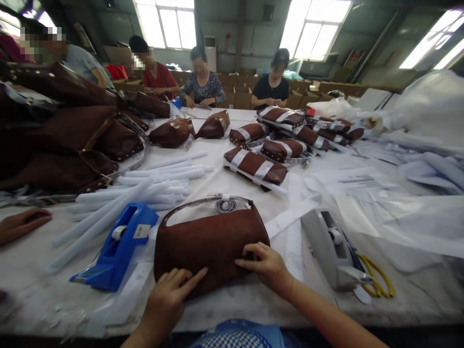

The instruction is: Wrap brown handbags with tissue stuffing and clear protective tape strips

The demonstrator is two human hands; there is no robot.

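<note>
A brown leather handbag (210,241) lies on the table right in front of me. Its strap (188,205) arches along the far edge, wrapped in clear plastic, with a coiled cord (225,204) beside it. My left hand (170,295) rests on the bag's near left part, index finger stretched out and the other fingers bent. On the bag's right part, my right hand (266,266) touches the leather with thumb and fingers apart. Neither hand grips anything that I can see.
A blue tape dispenser (121,246) stands left of the bag, a grey one (331,251) right, near yellow-handled scissors (377,275). White rolls (155,183), taped bags (255,166) and piled brown bags (72,140) lie beyond. Another person's hand (23,224) is at left; several people sit opposite.
</note>
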